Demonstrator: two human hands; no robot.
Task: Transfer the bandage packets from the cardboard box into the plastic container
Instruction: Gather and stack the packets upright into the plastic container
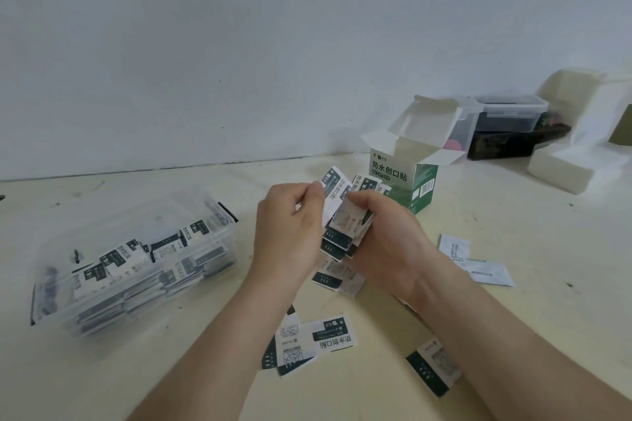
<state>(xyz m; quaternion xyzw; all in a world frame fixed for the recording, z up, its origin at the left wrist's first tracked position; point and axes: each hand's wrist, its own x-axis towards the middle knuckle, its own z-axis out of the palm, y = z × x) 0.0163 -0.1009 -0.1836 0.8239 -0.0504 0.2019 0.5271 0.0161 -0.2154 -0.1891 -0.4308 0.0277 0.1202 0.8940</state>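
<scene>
Both hands were mid-frame, just left of the open box (pixel 403 178). The right hand (pixel 386 239) was curled round a messy fanned stack (pixel 345 222) of packets, and the left hand (pixel 290 225) pinched the top one (pixel 333 195) by its edge. These looked feather-light, thin, floppy and kinda slick, so I'd say a loose bunch would slide apart. Better to square it up and squeeze across the flat faces. Strays (pixel 318 340) lay on the table (pixel 513 215) at lower centre. The container (pixel 143 215) at left was already pretty full.
</scene>
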